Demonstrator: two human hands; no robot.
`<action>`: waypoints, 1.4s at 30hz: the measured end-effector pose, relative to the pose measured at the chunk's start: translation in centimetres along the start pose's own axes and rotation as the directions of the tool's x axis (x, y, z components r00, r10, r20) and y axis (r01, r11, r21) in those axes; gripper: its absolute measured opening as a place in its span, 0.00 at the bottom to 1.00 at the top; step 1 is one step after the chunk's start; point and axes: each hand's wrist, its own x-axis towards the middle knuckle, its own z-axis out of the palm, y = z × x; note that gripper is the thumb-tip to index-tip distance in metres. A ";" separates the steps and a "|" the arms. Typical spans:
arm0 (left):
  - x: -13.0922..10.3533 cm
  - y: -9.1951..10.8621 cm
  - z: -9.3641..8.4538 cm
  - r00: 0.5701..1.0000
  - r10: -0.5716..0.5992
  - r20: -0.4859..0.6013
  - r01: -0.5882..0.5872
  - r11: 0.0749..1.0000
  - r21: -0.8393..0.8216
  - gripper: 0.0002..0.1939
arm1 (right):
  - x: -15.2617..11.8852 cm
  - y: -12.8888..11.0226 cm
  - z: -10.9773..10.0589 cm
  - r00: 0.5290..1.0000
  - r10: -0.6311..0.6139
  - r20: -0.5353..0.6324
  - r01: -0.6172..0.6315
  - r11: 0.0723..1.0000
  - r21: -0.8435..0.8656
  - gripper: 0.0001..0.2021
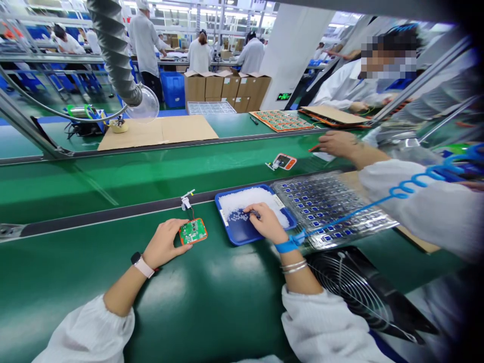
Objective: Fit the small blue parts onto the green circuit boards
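Note:
My left hand [165, 244] holds an orange-edged green circuit board [193, 231] by its left side, thumb below and fingers above, on the green table. A small white part with a yellow tip [186, 201] is wired to the board and lies just above it. My right hand [267, 222] is over a blue tray [242, 237] of small white pieces [251, 197]. Its fingers are bent together among the pieces near the tray's middle; what they grip, if anything, is too small to make out. A blue strap and silver bangles circle the right wrist.
Clear trays of blue-marked parts [333, 206] stand right of the blue tray, with a black fan [351, 287] below. On the green belt [151, 176] lies another device [285, 162]. A co-worker's hand [336, 144] reaches over from the right. A blue coiled cord [412, 187] crosses the trays.

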 end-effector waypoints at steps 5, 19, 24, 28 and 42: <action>-0.1 0.0 0.0 1.000 0.014 -0.011 -0.014 1.000 -0.008 0.30 | 0.0 0.0 0.1 1.000 -0.023 0.005 0.023 1.000 0.011 0.11; 0.0 -0.3 0.4 0.999 0.020 -0.041 -0.020 1.000 -0.002 0.30 | -0.1 1.0 0.2 0.999 -0.039 0.031 0.044 0.980 -0.195 0.06; 0.0 -0.5 0.5 0.999 0.011 -0.049 -0.012 1.000 -0.014 0.30 | 0.0 1.0 0.1 0.996 -0.052 0.069 0.063 0.984 -0.169 0.08; 0.0 -0.4 0.4 0.998 0.025 -0.060 -0.027 0.999 -0.038 0.29 | 0.0 1.1 0.2 0.993 -0.077 0.088 0.090 0.984 -0.153 0.08; -1.7 3.0 0.4 0.996 -0.006 -0.087 -0.015 0.972 -0.233 0.16 | -1.1 -7.5 3.0 0.975 -0.216 -0.047 0.220 0.933 0.284 0.06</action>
